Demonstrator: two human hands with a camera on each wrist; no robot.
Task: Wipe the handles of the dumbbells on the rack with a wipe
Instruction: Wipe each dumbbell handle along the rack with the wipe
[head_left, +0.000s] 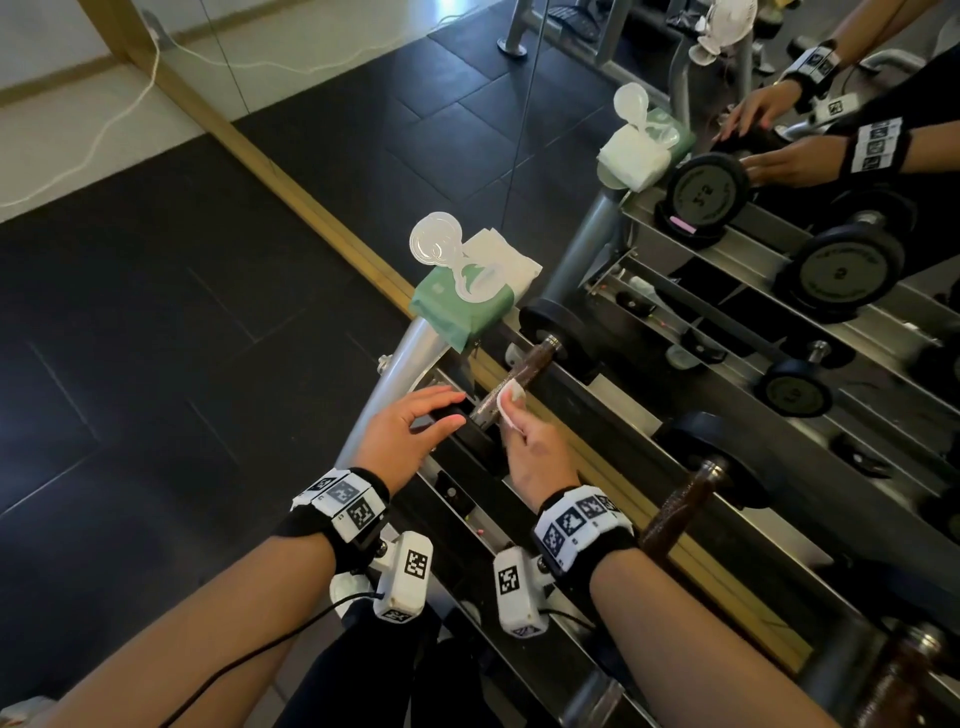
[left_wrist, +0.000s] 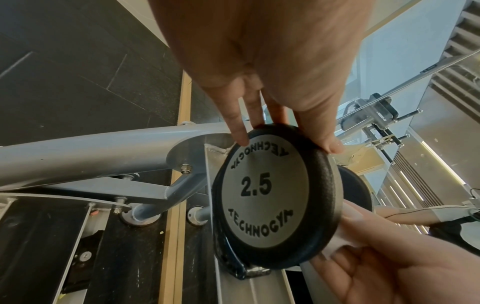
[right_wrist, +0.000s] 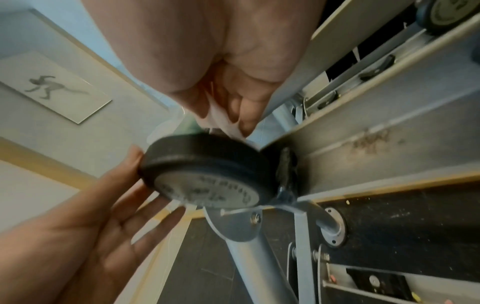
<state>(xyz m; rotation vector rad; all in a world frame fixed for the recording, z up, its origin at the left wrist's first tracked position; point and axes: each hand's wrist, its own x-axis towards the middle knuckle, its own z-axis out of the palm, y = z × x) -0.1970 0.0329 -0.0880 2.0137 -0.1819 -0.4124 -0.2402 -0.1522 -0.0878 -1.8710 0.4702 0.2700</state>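
Dumbbell handle (head_left: 511, 382) lies on the top rail of the rack (head_left: 410, 353), long axis running away from me up and to the right, toward the far disc. My right hand (head_left: 540, 457) pinches the wipe (head_left: 509, 405) against the handle near its near end; most of the bare handle stretches beyond the wipe. My left hand (head_left: 410, 431) sits to the left, fingers straight, steadying the near disc (left_wrist: 275, 197) by its rim. Right hand is the one on the handle. The near stretch of handle is hidden behind my fingers; the right wrist view is blurred, the wipe's fold unreadable. A pack of wipes (head_left: 467, 291) stands open at the rack's end
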